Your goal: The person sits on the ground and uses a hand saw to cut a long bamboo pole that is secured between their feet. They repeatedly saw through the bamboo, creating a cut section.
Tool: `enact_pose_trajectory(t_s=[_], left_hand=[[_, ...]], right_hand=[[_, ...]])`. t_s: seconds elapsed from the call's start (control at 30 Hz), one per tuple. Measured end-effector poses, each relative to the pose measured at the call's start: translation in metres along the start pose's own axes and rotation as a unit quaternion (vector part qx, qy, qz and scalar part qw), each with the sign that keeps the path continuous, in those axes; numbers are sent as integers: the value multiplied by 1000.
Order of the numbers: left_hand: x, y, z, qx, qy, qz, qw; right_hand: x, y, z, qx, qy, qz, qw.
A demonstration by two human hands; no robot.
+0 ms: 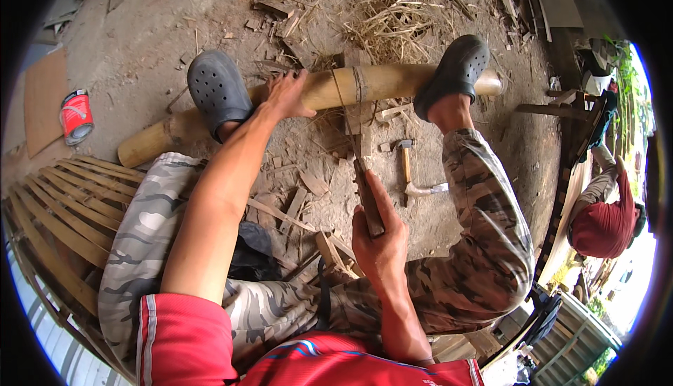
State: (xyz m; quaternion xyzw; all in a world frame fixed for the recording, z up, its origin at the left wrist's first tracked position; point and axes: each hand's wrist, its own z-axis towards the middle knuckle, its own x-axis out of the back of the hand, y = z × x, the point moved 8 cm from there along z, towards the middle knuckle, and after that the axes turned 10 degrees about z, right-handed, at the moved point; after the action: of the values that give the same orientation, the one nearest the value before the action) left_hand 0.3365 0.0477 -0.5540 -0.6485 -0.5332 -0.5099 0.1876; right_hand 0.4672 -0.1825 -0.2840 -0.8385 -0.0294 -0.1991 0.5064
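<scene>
A thick yellow bamboo pole point(395, 83) lies crosswise in front of me, under my two dark clogs. My left hand point(283, 96) grips the pole from above, its fingers over the far side and the thumb toward me. In my right hand point(383, 243) is the dark handle of a handsaw point(369, 200), fingers closed around it. The thin saw blade points away from me and crosses the pole to the right of my left hand, just left of a joint ring. Under the pole at that spot sits a wood block point(360, 121).
A hammer point(406, 164) lies on the dirt floor near my right leg, among wood scraps. Beyond the pole is a straw pile point(399, 25). A red can point(76, 117) stands left, near a slatted bamboo seat point(66, 225). Another person point(606, 221) is bent over at far right.
</scene>
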Motion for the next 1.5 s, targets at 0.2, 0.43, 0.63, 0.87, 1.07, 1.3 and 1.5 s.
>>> enact_pose_trajectory(t_s=[0.2,0.43,0.63,0.87,1.07,1.3,1.5], left_hand=[[3,12,2,-32,130,18,991],[-1,0,-13,-18,150,40,988],[7,6,-6,-22,158,57,986],[20,15,3,-41,45,7,998],[16,0,-1,-15,96,18,995],[19,20,4,-20,43,-21,999],[23,-4,-12,7,85,42,996]], right_hand=[[-36,22,97,74,-6,-30,997],[-17,19,40,117,-2,-30,993],[-24,2,54,-12,-2,-2,1000],[3,10,35,76,10,-5,997],[8,7,7,130,-6,-22,991],[-30,34,102,79,14,-54,995],[-5,26,0,132,-39,-16,990]])
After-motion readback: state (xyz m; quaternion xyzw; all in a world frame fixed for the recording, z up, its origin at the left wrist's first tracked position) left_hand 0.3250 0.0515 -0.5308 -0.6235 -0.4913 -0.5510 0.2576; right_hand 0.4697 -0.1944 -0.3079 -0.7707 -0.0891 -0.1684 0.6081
